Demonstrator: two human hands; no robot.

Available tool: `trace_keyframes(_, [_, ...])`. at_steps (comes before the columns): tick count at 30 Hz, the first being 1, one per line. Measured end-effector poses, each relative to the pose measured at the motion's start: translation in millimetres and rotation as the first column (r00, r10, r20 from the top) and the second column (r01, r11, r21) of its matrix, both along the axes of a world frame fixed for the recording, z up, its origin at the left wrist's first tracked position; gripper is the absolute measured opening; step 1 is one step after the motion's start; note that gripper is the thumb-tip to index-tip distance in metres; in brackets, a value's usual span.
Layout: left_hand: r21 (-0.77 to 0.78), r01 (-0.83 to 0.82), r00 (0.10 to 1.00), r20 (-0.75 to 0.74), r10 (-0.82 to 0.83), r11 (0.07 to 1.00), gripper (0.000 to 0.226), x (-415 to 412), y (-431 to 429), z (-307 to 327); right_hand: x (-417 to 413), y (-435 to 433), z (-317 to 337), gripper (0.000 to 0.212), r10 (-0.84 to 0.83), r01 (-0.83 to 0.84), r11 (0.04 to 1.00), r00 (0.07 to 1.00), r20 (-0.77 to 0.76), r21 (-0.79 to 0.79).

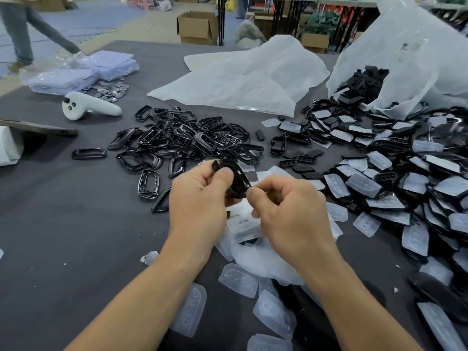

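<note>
Head view shows the glossy black oval plastic frame [238, 179] held above the dark grey counter [76, 224]. The left hand [200, 198] has its fingers curled round it, and the right hand [291, 214] pinches its near end. If that small pinch slips, the frame could drop among the translucent white plastic pads [243, 229] below.

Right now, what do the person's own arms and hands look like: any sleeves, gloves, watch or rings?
The left hand and right hand are bare: no gloves, no rings in view. The left forearm and right forearm are bare too, with no sleeve, watch or band showing down to the picture's bottom edge. The thumbnails are short and unpainted.
</note>
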State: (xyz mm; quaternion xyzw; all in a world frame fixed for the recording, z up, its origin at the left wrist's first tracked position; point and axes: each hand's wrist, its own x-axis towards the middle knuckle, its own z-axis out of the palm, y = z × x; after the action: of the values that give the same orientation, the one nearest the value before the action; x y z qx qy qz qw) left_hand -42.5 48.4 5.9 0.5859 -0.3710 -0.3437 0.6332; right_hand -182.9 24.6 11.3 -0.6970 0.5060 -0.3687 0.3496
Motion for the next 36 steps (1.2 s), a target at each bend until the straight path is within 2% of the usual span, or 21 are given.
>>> trace_keyframes(2, [0.03,-0.021,1.0,-0.021,0.022,0.999,0.033,6.5,-2.5,1.7,-4.3,0.2,1.2,0.016,-0.026,0.017,0.992,0.997,-0.068,-0.122])
trace_keyframes(4, [0.07,-0.011,0.999,-0.052,0.014,0.998,0.035,11.2,-3.5,3.9,-9.2,-2.5,2.4,0.013,-0.008,-0.018,0.987,0.988,-0.155,-0.16])
trace_keyframes(5, [0.074,-0.008,0.998,-0.065,0.013,0.997,0.035,13.0,-4.2,4.1,-10.6,-3.4,2.7,0.013,0.027,-0.06,0.987,0.975,-0.219,-0.146])
trace_keyframes(8, [0.065,0.008,0.997,-0.083,-0.003,0.998,0.038,17.1,-4.5,4.6,-9.9,-4.8,-1.9,0.036,0.178,-0.228,0.971,0.888,-0.423,-0.072])
trace_keyframes(10, [0.057,0.021,0.997,-0.069,-0.017,0.998,0.039,19.3,-4.4,4.3,-5.8,-4.1,-5.8,0.035,0.188,-0.252,0.964,0.873,-0.451,-0.085])
trace_keyframes(13, [0.034,-0.001,1.0,-0.028,0.002,0.999,0.039,23.8,-5.5,3.9,-5.6,-3.7,-7.7,0.014,0.11,-0.155,0.983,0.929,-0.353,-0.101])
trace_keyframes(15, [0.034,-0.012,1.0,-0.023,0.013,0.999,0.039,25.7,-6.5,3.6,-7.1,-4.0,-6.5,0.012,0.079,-0.105,0.991,0.958,-0.274,-0.081])
trace_keyframes(18, [0.073,0.043,0.997,-0.069,-0.038,0.996,0.037,24.1,-7.6,2.4,-8.0,-3.6,-2.4,0.017,0.099,-0.096,0.995,0.986,-0.133,0.032])
trace_keyframes(20, [0.112,0.08,0.995,-0.074,-0.072,0.99,0.033,22.9,-8.1,0.4,-7.2,-3.4,0.1,0.017,0.102,-0.097,0.993,0.99,-0.093,0.064])
trace_keyframes(24, [0.229,0.141,0.989,0.004,-0.145,0.963,0.024,23.8,-9.9,-5.7,-4.0,-1.8,3.9,0.023,0.117,-0.113,0.987,0.993,-0.029,0.111])
trace_keyframes(29, [0.26,0.151,0.975,0.119,-0.186,0.954,0.02,26.5,-12.9,-10.4,-5.2,-2.9,8.9,0.031,0.153,-0.184,0.952,0.978,0.139,0.243])
trace_keyframes(36, [0.277,0.145,0.974,0.127,-0.186,0.95,0.02,25.7,-14.2,-11.7,-12.0,-4.6,11.3,0.03,0.074,-0.135,0.966,0.962,0.264,0.222])
